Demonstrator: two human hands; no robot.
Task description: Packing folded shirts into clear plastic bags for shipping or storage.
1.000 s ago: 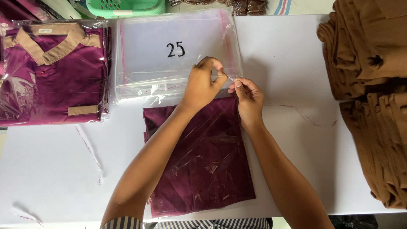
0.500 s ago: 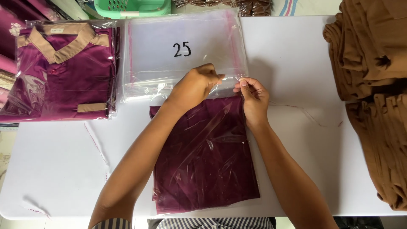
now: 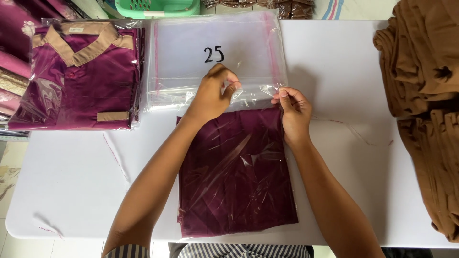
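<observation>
A folded maroon garment [image 3: 234, 177] lies inside a clear plastic bag [image 3: 258, 102] on the white table [image 3: 71, 177], in front of me. My left hand [image 3: 213, 93] pinches the bag's open flap at the top left. At the flap's top right corner, my right hand [image 3: 294, 112] pinches the same clear plastic. Both hands rest just above the garment's upper edge.
A stack of empty clear bags [image 3: 215, 43] lies behind the hands. A pile of packed maroon shirts with tan collars [image 3: 79, 76] sits at the left. Folded brown garments [image 3: 425, 95] are heaped along the right edge. A green basket [image 3: 162, 7] stands at the back. Thin peeled strips [image 3: 114, 155] lie on the table.
My hands have moved apart along the bag's flap, the right one sliding to the right corner. The camera view shifted slightly.
</observation>
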